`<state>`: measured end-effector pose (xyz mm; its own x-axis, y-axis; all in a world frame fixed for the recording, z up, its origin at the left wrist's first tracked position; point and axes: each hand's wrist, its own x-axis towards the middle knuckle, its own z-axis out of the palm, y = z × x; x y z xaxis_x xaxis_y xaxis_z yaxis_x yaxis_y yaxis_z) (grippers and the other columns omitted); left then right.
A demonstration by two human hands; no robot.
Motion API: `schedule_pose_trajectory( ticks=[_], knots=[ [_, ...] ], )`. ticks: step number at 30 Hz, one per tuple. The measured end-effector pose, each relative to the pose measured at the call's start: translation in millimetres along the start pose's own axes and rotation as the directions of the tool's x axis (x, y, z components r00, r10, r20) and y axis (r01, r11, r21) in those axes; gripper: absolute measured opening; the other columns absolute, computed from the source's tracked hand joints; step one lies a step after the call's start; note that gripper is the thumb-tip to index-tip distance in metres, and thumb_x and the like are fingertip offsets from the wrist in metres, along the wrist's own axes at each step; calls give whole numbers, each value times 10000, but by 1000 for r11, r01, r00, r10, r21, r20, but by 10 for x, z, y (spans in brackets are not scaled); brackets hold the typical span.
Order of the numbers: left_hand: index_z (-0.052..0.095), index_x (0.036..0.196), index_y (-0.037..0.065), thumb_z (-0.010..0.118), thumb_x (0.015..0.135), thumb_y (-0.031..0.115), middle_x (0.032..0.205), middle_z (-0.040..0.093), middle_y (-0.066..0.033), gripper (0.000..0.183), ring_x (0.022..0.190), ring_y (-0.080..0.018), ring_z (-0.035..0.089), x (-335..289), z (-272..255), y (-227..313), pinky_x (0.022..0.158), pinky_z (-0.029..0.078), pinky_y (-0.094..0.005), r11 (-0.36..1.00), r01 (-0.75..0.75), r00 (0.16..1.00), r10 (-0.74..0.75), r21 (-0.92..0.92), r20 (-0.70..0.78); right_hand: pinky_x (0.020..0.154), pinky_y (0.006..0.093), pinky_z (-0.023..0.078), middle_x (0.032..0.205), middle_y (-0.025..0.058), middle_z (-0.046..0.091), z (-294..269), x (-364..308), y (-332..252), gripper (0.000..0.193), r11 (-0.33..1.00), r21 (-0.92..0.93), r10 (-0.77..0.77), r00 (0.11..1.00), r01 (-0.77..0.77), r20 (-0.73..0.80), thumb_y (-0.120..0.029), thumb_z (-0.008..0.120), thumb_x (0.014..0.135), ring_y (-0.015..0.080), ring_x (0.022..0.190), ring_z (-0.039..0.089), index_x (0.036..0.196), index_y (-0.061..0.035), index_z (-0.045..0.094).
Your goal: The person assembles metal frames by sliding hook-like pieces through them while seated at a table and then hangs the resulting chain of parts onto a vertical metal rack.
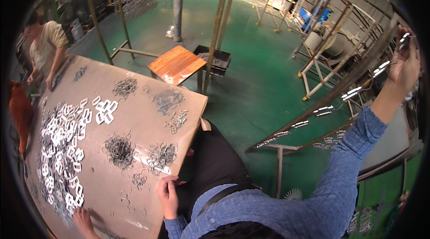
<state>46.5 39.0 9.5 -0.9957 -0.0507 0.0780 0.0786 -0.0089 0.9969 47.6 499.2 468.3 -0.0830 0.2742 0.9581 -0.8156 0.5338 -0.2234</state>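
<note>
My right hand point(402, 66) is raised at the far right, its fingers closed on a small shiny metal piece point(405, 38) beside the upper end of a slanted rack bar point(329, 93). Similar shiny pieces point(351, 93) hang in a row along that bar. At the table's near right edge, my left hand point(168, 194) has its fingers curled together; whatever may be in them is hidden. Close to it on the brown-covered table point(101, 158) lies a heap of wire hooks point(162, 156). A broad pile of pale rectangular metal frames point(60, 149) covers the table's left part.
Several more wire hook heaps point(119, 149) dot the table. Another person point(47, 46) stands at its far left, and someone else's hand point(83, 222) touches the frames at the lower left. A wooden board point(177, 63) and black crate point(217, 61) stand beyond. Wheeled racks point(313, 66) line the right.
</note>
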Motion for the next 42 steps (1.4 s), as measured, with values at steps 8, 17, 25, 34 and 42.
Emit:
schedule_pose_trajectory(
  ticks=[8,17,25,34,42],
  knots=[
    [566,900,-8,424,991,113,870,554,-41,207,782,-108,509,-91,-93,-258,703,427,-228,999,-26,1000,26,28,1,810,361,545,982,171,647,-559,-573,-55,126,995,-92,49,999,-47,22,-2,588,893,278,889,649,1003,58,602],
    [610,996,-27,472,990,226,884,605,-74,289,793,-159,539,-139,-106,-18,727,463,-305,975,217,976,-219,54,21,767,331,567,914,115,637,-1434,-598,-210,131,964,-208,125,974,-164,-188,-28,631,880,236,854,653,986,39,595],
    [584,1034,-17,471,993,237,933,593,-86,281,806,-168,539,-115,-174,-212,742,462,-308,974,225,974,-224,-18,20,764,313,552,969,127,661,-1828,145,-166,141,931,-357,-22,964,-77,-266,-53,637,882,221,879,649,1002,18,620],
    [598,1072,-8,496,984,299,977,617,-111,336,874,-188,556,-121,-89,-10,795,464,-321,942,283,959,-280,182,-42,885,245,451,989,90,686,-2560,1320,-43,260,823,-567,-250,919,36,-304,-37,738,778,135,931,620,1019,34,672],
    [592,1146,11,482,980,354,1078,634,-142,396,980,-218,575,-130,-202,-126,869,453,-334,914,321,944,-330,248,-8,859,279,494,1026,161,677,-2403,1575,23,255,796,-602,-241,878,-65,-413,-12,759,741,196,913,646,952,96,667]
  ],
)
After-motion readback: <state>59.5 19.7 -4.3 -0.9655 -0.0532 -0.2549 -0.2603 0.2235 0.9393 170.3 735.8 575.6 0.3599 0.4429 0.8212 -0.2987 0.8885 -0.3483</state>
